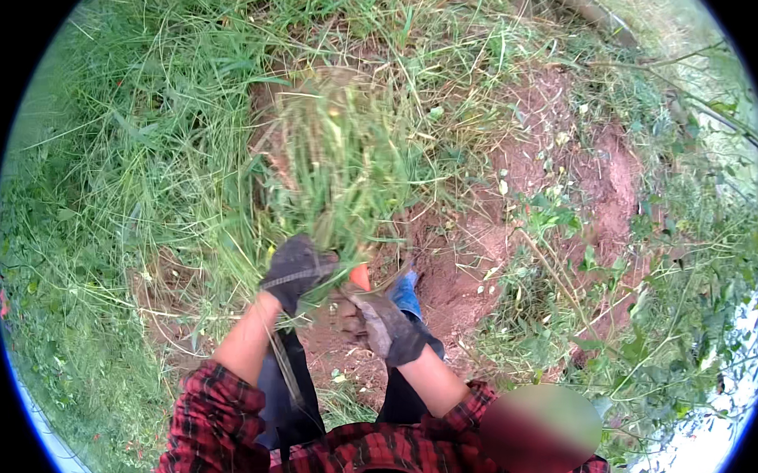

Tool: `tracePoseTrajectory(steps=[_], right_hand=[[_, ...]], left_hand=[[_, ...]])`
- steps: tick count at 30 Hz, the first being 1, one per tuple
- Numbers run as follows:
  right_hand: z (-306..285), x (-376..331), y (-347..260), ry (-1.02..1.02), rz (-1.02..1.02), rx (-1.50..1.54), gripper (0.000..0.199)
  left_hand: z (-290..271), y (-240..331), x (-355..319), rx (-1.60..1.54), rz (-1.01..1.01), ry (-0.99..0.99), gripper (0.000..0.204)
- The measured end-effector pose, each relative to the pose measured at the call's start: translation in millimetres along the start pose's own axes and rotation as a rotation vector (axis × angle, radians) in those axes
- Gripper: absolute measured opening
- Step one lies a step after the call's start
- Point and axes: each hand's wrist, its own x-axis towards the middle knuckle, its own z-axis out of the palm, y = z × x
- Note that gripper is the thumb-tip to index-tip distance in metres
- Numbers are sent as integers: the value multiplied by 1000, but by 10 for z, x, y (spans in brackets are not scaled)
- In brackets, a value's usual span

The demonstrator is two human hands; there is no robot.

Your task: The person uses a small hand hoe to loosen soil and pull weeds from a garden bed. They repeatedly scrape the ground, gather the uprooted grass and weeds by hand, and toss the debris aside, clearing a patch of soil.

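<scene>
Grass [334, 167] fills the clenched left hand [297, 270]; right hand [378, 323] half-curled, its hold unclear.

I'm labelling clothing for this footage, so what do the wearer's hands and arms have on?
The left hand wears a dark, nearly black glove; a pale line crosses its wrist, perhaps trim or grass. The right hand wears a grey-brown glove with a darker cuff. Red-and-black plaid sleeves leave part of each forearm bare.
</scene>
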Motion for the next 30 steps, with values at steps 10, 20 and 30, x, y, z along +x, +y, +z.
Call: tracePoseTrajectory(steps=[10,20,30], right_hand=[[-82,-2608,-413,388,-421,77,16],[316,-863,-123,-12,-206,-267,11],[1382,-587,410,-62,10,-381,14]], left_hand=[[-149,2231,408,-233,279,-327,56],[-886,-165,-131,18,-197,84,35],[-1341,-2007,-800,-169,-99,342,32]])
